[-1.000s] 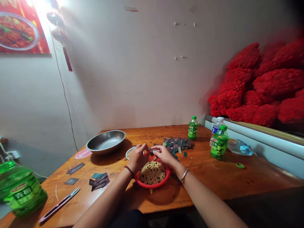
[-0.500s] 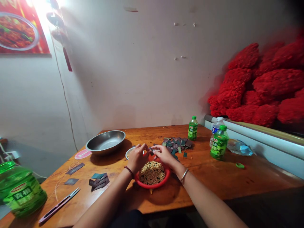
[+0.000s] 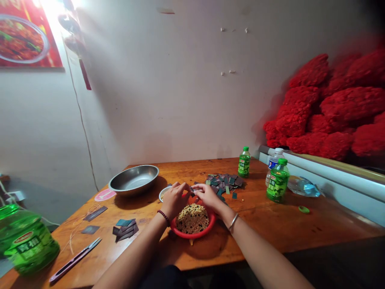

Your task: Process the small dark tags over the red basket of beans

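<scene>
My left hand (image 3: 173, 198), with a dark beaded bracelet on the wrist, and my right hand (image 3: 207, 196), with a silver bangle, meet above the far side of a red plastic basket (image 3: 211, 228). Their fingertips pinch a small dark flat piece (image 3: 191, 190), mostly covered by the fingers. Pale round beads or beans mixed with a few black ones (image 3: 192, 220) fill the basket. Partly behind my left hand is a small white bowl (image 3: 161, 195) with some pale bits in it. A pile of dark brown and green flat pieces (image 3: 225, 182) lies just beyond my right hand.
To the left are a wide metal basin (image 3: 134, 180), a smaller stack of dark pieces (image 3: 126, 230), pink-handled thread snips (image 3: 75, 260) and a large green bottle (image 3: 30, 245). Green drink bottles (image 3: 277, 182) and a green cap (image 3: 304, 210) are on the right.
My fingers have shifted slightly around the small dark piece, with the left fingertips a little lower. Both hands stay above the basket, and the things on the table have not moved.
</scene>
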`<state>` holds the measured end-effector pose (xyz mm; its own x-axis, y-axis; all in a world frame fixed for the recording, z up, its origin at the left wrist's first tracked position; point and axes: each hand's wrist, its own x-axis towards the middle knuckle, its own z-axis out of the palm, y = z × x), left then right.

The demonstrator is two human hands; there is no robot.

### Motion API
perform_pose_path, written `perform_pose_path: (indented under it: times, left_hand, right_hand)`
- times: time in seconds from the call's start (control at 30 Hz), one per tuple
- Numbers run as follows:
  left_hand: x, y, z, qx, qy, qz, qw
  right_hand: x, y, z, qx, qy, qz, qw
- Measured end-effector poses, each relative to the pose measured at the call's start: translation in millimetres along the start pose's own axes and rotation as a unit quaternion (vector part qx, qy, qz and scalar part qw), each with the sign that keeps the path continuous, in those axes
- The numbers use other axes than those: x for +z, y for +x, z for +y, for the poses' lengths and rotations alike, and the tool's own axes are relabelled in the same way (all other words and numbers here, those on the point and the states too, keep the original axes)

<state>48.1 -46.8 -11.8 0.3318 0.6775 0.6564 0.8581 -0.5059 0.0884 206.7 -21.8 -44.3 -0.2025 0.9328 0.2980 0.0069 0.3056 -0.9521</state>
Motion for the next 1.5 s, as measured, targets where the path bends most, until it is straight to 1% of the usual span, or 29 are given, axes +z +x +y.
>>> perform_pose_path:
  times: [0.1,0.27,0.43,0.67,0.77,0.97,1.13,1.27,1.4,1.5]
  left_hand:
    - [-0.6,1,1,0.006,-0.006,0.000,1.000]
    - [-0.7,0,0,-0.003,-0.026,0.000,1.000]
    - [-0.7,0,0,0.005,-0.058,-0.012,0.998]
    - [0.3,0,-1,-0.003,-0.056,-0.010,0.998]
    - [-0.2,0,-1,0.006,-0.062,-0.015,0.998]
    - [-0.9,0,-1,-0.005,-0.054,-0.008,0.998]
    - [1.0,1,-3,0.002,-0.071,-0.022,0.997]
    - [1.6,0,-4,-0.014,-0.055,-0.005,0.998]
    - [1.5,0,-4,0.006,-0.067,-0.020,0.998]
    - [2.1,0,-4,-0.016,-0.052,-0.003,0.999]
  right_hand:
    - [0,0,-1,0.007,0.001,0.007,1.000]
    - [0,2,1,0.007,-0.006,0.010,1.000]
    - [1,0,-2,0.011,-0.015,0.010,1.000]
    - [1,0,-2,0.018,-0.005,0.019,1.000]
    - [0,0,-2,0.017,-0.011,0.013,1.000]
    - [0,1,2,0.006,-0.008,0.008,1.000]
    - [1,2,2,0.005,0.002,0.005,1.000]
    - [1,3,3,0.010,0.003,0.010,1.000]
    - [1,4,7,0.001,0.004,0.002,1.000]
    - [1,4,9,-0.001,0.012,0.004,1.000]
